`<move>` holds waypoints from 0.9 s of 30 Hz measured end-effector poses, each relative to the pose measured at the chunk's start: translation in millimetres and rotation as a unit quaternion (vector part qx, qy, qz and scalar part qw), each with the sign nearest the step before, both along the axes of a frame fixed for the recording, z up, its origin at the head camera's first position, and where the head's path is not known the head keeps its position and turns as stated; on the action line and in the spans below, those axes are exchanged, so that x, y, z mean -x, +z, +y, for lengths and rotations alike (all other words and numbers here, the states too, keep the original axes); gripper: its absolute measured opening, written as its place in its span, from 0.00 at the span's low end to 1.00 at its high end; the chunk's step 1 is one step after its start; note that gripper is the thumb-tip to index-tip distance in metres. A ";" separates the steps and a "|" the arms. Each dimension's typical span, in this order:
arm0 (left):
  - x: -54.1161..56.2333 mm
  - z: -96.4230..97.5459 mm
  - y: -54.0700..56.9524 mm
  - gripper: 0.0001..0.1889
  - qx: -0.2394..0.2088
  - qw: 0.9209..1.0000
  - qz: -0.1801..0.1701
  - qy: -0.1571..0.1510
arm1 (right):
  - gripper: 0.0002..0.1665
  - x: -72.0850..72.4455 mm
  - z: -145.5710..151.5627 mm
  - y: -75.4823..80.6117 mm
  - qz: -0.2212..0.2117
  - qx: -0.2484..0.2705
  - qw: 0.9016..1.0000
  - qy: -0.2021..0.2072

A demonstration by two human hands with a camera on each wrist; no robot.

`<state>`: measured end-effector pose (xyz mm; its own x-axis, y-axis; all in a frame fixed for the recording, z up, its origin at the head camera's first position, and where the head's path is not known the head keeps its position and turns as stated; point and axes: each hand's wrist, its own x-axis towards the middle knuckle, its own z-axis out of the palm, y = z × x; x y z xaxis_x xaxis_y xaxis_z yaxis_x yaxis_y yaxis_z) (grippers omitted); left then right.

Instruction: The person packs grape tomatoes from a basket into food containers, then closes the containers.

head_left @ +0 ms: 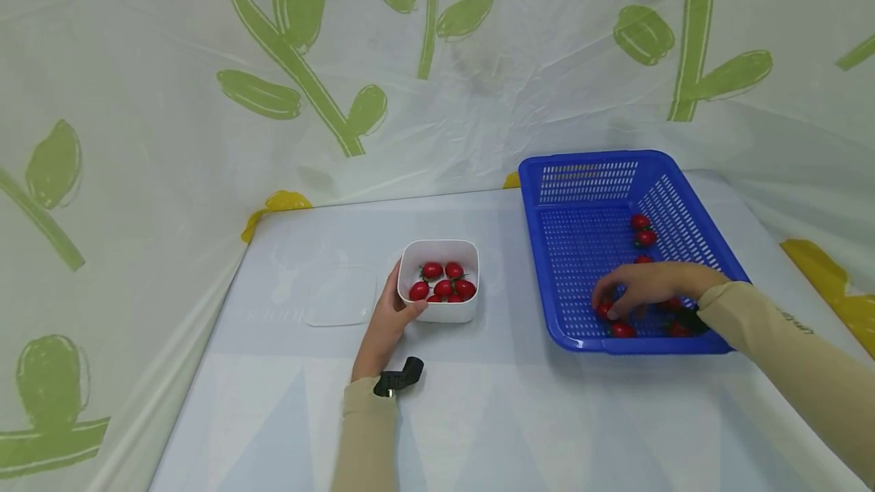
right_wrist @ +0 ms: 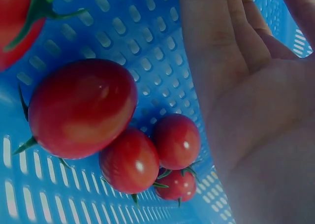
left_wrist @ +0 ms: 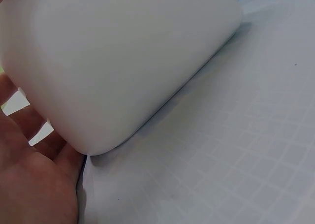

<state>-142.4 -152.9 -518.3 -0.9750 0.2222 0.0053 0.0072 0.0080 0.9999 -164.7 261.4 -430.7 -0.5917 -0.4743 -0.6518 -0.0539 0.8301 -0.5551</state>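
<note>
A white square container (head_left: 443, 311) stands on the table, with several red cherry tomatoes (head_left: 444, 288) inside. My left hand (head_left: 390, 319) grips its left side, thumb at the front rim; in the left wrist view, fingers (left_wrist: 29, 121) lie along the container's wall (left_wrist: 118, 61). Inside the blue basket (head_left: 536, 249), my right hand (head_left: 642, 285) pinches a cherry tomato (head_left: 604, 310) between thumb and fingers. Another cherry tomato (head_left: 622, 330) lies just below that hand. The right wrist view shows the palm (right_wrist: 266, 115) beside several tomatoes (right_wrist: 83, 108); its fingertips are out of sight there.
A clear flat lid (head_left: 339, 294) lies on the table left of the container. More tomatoes (head_left: 645, 238) lie along the basket's right side. Behind the table hangs a pale curtain (head_left: 513, 97) with green leaf prints. A black wrist device (head_left: 399, 378) sits on the left wrist.
</note>
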 end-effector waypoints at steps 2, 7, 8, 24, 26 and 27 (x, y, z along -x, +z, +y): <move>-0.3 0.1 0.1 0.39 0.000 1.000 0.000 0.000 | 0.17 0.2 -0.4 0.6 0.001 0.000 1.000 0.001; -1.1 0.0 0.5 0.39 0.005 1.000 0.000 0.002 | 0.17 0.5 -1.5 4.3 0.009 0.010 1.000 0.004; -1.0 0.0 0.5 0.39 0.004 1.000 0.000 0.002 | 0.17 0.5 -1.4 5.1 0.012 0.015 1.000 0.005; -0.4 -0.8 -1.1 0.39 -0.010 1.000 0.008 -0.002 | 0.20 4.3 -6.3 20.2 0.065 0.107 0.992 -0.021; -0.2 -1.0 -0.6 0.39 -0.010 1.000 0.007 -0.004 | 0.20 1.9 -8.8 23.8 0.071 0.116 0.990 -0.024; -0.2 -1.1 -0.4 0.39 -0.011 1.000 0.006 -0.005 | 0.20 0.7 -10.1 25.7 0.072 0.123 0.989 -0.026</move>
